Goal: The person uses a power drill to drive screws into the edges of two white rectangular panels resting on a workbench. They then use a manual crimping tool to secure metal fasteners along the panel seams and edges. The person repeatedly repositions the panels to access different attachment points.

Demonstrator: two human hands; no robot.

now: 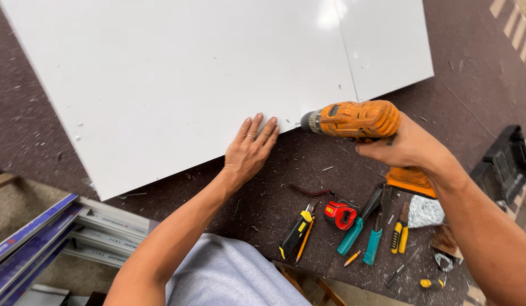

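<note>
White panel (178, 85) is pinned flat on the bench (308, 164) by the left hand (250, 148), fingers spread – orange drill (353, 120) is gripped in the right hand (413, 147), its long axis aimed leftward at the panel edge just beside the left fingertips.

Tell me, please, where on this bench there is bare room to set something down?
Bare mat lies right of the white panel, between it and the black case, and left of the left hand along the panel's near edge. Crowded: below the drill, around tape measure and pliers.
</note>
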